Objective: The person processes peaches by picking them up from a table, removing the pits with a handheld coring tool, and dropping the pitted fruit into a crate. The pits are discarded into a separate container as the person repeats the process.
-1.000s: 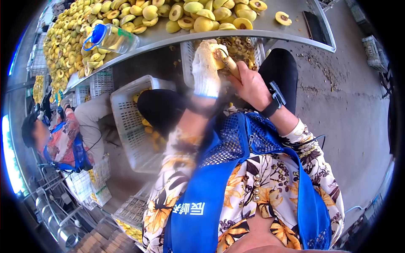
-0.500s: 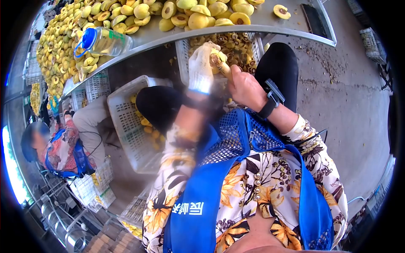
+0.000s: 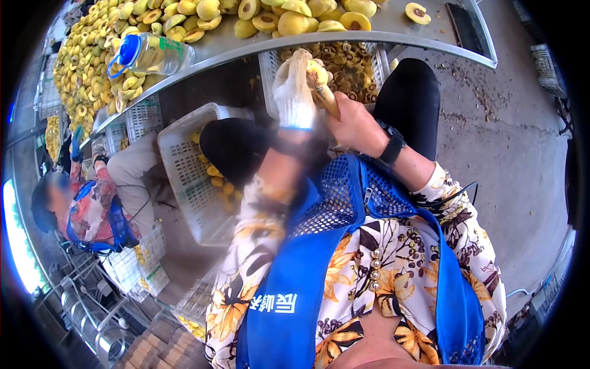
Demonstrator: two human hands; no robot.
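My left hand [image 3: 294,92], in a white glove, holds a yellow fruit half [image 3: 316,74] above a crate [image 3: 270,80] of fruit pieces. The bare fingers of my right hand [image 3: 356,126] are wrapped round the wooden handle of a tool [image 3: 328,102]. The tool's front end meets the fruit half; its tip is hidden there. Just beyond my hands runs the metal edge of a table [image 3: 276,43], with many halved yellow fruits [image 3: 292,23] on top.
A blue-capped bottle [image 3: 161,54] lies on the table's near edge. Left of my knee stands a white crate [image 3: 190,178] with yellow fruit inside. At the far left sits a co-worker [image 3: 95,212] in a blue apron. Debris [image 3: 485,92] dots the floor at right.
Both my hands have moved slightly up, and the fruit half's yellow side now shows more. The co-worker's gloved hand has risen toward the fruit pile.
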